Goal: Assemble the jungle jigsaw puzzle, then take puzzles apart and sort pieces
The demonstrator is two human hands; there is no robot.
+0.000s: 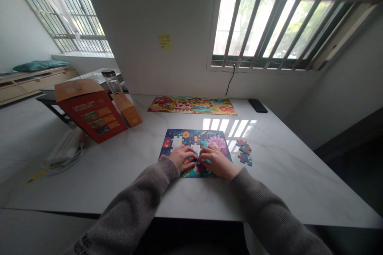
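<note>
A mostly assembled jigsaw puzzle [220, 141] with a dark blue, sea-like picture lies flat on the white table, with white gaps at its upper left and middle. My left hand [182, 157] rests on its lower middle, fingers curled inward. Facing it, my right hand [217, 161] has its thumb and fingers bent down to the same spot. Between them the fingertips close on a small puzzle piece, largely hidden by the fingers. Several loose puzzle pieces [244, 153] lie in a small cluster right of the puzzle.
Two bright puzzle pictures [191, 105] lie side by side near the wall. A black phone [257, 106] is at the back right. At left stand a red puzzle box [95, 117], an orange box [127, 109] and a glass bottle [112, 81], with a white power strip [64, 145] and its cable.
</note>
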